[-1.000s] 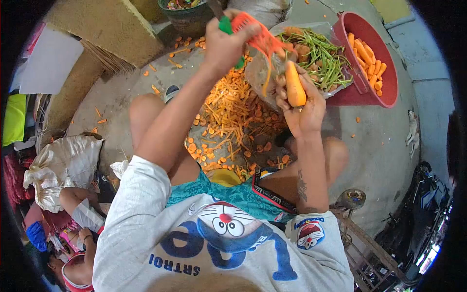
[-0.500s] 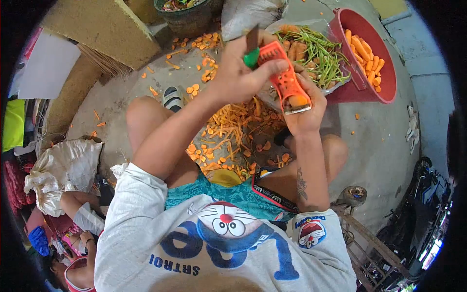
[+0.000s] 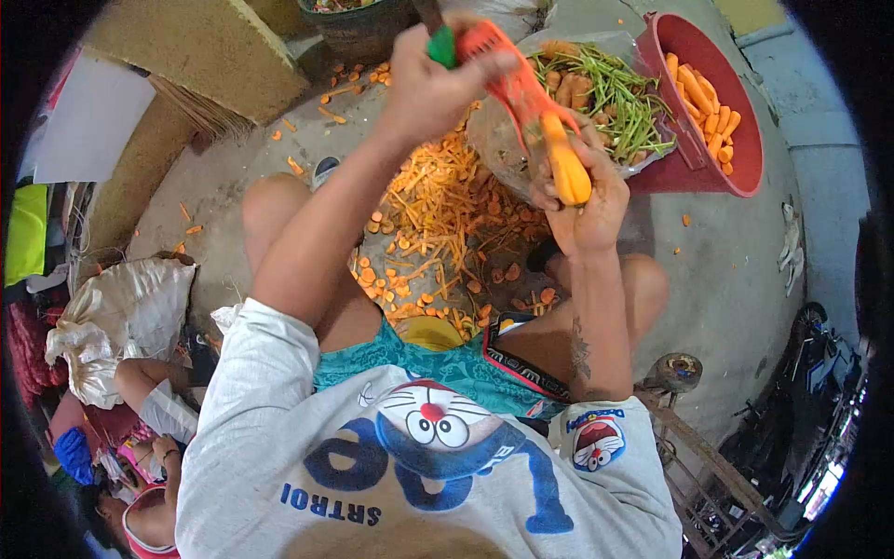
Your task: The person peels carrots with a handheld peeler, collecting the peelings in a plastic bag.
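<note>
My left hand (image 3: 433, 88) is closed round an orange-red peeler (image 3: 507, 70), and a knife with a green handle (image 3: 441, 47) is held in the same hand. The peeler's lower end is blurred and lies against a carrot (image 3: 564, 160). My right hand (image 3: 596, 200) grips this carrot, its thick end towards me. Below the hands, a heap of carrot peelings and slices (image 3: 438, 196) covers the floor between my legs. Just beyond my right hand, a plastic bag (image 3: 503, 126) holds green stalks (image 3: 624, 102) and unpeeled carrots (image 3: 573, 90).
A tilted red tub (image 3: 745, 102) with peeled carrots (image 3: 712, 112) stands at the upper right. A dark bucket (image 3: 358, 33) is at the top. White sacking (image 3: 121, 317) and another person (image 3: 154, 512) are at the left. A metal frame (image 3: 703, 456) is at the lower right.
My left hand and the peeler have moved up and left. More of the carrot shows in my right hand, which has shifted little.
</note>
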The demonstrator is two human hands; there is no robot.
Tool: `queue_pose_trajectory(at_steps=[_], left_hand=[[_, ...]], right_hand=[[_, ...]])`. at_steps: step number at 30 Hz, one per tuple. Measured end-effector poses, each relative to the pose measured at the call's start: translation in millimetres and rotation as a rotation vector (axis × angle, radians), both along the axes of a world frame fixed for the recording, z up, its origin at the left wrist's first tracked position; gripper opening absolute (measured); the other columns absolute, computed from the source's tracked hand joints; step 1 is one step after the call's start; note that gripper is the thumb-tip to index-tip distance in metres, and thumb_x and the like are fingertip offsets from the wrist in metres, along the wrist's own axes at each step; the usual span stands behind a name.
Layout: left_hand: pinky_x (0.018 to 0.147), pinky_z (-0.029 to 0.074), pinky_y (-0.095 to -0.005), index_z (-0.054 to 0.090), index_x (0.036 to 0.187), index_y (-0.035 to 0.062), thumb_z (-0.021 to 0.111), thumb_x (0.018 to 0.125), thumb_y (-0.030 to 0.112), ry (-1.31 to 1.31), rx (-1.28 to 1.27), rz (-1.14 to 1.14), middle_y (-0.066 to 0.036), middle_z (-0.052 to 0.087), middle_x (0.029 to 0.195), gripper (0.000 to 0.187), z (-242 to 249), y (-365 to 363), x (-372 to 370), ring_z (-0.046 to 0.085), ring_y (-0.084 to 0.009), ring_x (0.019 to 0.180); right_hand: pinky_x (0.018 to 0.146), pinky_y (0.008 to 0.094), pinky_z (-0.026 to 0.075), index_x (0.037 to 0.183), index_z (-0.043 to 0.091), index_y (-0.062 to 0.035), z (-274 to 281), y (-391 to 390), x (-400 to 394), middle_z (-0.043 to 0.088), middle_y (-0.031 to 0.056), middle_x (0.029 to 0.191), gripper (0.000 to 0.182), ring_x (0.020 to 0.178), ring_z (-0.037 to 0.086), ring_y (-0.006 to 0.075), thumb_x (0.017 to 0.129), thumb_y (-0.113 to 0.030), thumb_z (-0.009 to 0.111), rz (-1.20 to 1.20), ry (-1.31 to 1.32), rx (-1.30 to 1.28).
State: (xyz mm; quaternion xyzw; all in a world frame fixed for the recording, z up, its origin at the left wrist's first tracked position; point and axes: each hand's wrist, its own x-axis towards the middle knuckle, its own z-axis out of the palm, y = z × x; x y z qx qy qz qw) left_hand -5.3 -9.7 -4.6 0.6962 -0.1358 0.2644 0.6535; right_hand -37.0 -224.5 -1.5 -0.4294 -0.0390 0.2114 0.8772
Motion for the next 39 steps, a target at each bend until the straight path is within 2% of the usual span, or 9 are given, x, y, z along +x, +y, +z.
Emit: queue_pose_trajectory(at_steps=[1, 2, 7, 9, 15, 17, 19, 22, 39], left_hand=[[0.05, 0.043, -0.0214, 0.067, 0.101, 0.0048, 0.081, 0.088, 0.019, 0.086, -0.066, 0.057, 0.003, 0.067, 0.077, 0.024, 1.1, 10.1, 6.1, 0.056, -0.0028, 0.06], [0.071, 0.054, -0.0281, 0.067, 0.096, 0.0035, 0.08, 0.088, 0.016, 0.161, -0.106, 0.094, 0.0, 0.069, 0.082, 0.02, 0.8, 17.2, 8.2, 0.064, -0.0085, 0.076], [0.072, 0.054, -0.028, 0.066, 0.098, 0.004, 0.079, 0.088, 0.017, 0.209, -0.082, 0.044, -0.001, 0.07, 0.083, 0.021, 2.8, -20.8, -14.5, 0.065, -0.0087, 0.078], [0.049, 0.044, -0.0225, 0.065, 0.098, 0.0068, 0.08, 0.089, 0.016, -0.169, 0.064, -0.001, 0.003, 0.067, 0.08, 0.02, -2.8, -32.7, -17.6, 0.056, -0.0038, 0.057], [0.06, 0.05, -0.0262, 0.066, 0.101, 0.0039, 0.078, 0.09, 0.013, 0.165, -0.204, 0.165, 0.001, 0.068, 0.081, 0.019, 0.2, 28.7, 14.2, 0.061, -0.0069, 0.069], [0.06, 0.051, -0.031, 0.066, 0.101, 0.0039, 0.078, 0.09, 0.017, 0.126, 0.102, 0.296, 0.001, 0.068, 0.08, 0.021, 3.2, 21.1, 9.1, 0.062, -0.009, 0.067], [0.064, 0.053, -0.0387, 0.065, 0.104, 0.0013, 0.075, 0.091, 0.02, 0.074, 0.256, 0.323, -0.009, 0.071, 0.078, 0.025, -1.0, 12.6, 8.4, 0.068, -0.0218, 0.068], [0.072, 0.052, -0.05, 0.062, 0.108, -0.0021, 0.066, 0.093, 0.019, 0.338, 0.709, 0.212, -0.031, 0.065, 0.084, 0.026, 8.9, -4.6, -12.7, 0.066, -0.0479, 0.084], [0.077, 0.056, -0.0535, 0.062, 0.095, -0.0097, 0.064, 0.081, 0.012, 0.347, 0.765, 0.002, -0.034, 0.067, 0.081, 0.026, 6.8, -21.9, -16.4, 0.068, -0.05, 0.081]], right_hand=[[0.05, 0.0224, 0.043, 0.133, 0.049, -0.0043, 3.6, 1.4, -0.6, 0.064, 0.0099, 0.103, 0.039, 0.074, 0.059, 0.0127, 0.1, -0.025, 0.046, 0.042, 0.007, 0.026], [0.05, 0.0221, 0.041, 0.133, 0.051, -0.0039, 0.9, -0.4, 2.3, 0.063, 0.0111, 0.1, 0.04, 0.072, 0.057, 0.0119, 0.099, -0.026, 0.047, 0.053, 0.002, 0.005], [0.053, 0.0222, 0.04, 0.132, 0.056, -0.005, -3.9, -4.1, 4.4, 0.062, 0.0076, 0.099, 0.04, 0.072, 0.056, 0.0117, 0.098, -0.027, 0.05, -0.019, 0.088, 0.063], [0.06, 0.0261, 0.049, 0.128, 0.056, -0.0038, 3.3, 2.4, 1.9, 0.062, 0.0062, 0.106, 0.037, 0.079, 0.063, 0.0139, 0.099, -0.026, 0.052, -0.11, 0.021, -0.066], [0.06, 0.0247, 0.05, 0.136, 0.054, -0.0069, 2.6, 0.7, -1.5, 0.065, 0.0058, 0.109, 0.04, 0.081, 0.062, 0.0126, 0.101, -0.026, 0.056, -0.033, -0.014, 0.057], [0.066, 0.0261, 0.054, 0.138, 0.052, -0.0057, 4.5, 2.8, 1.6, 0.065, 0.0066, 0.114, 0.04, 0.087, 0.064, 0.0141, 0.102, -0.022, 0.058, -0.179, -0.006, 0.083], [0.086, 0.0322, 0.057, 0.134, 0.054, -0.0032, 4.5, -4.0, 9.7, 0.064, 0.0102, 0.131, 0.035, 0.098, 0.068, 0.0191, 0.101, -0.011, 0.062, -0.218, -0.066, 0.163], [0.085, 0.0308, 0.059, 0.124, 0.064, 0.0006, -6.4, -8.8, 12.1, 0.069, 0.0114, 0.119, 0.027, 0.097, 0.069, 0.0202, 0.098, -0.005, 0.066, -0.217, -0.078, 0.12], [0.084, 0.0333, 0.061, 0.117, 0.067, 0.0051, -16.2, 2.1, 7.3, 0.071, 0.0141, 0.111, 0.025, 0.094, 0.07, 0.0214, 0.093, 0.001, 0.071, -0.322, -0.231, -0.019]])
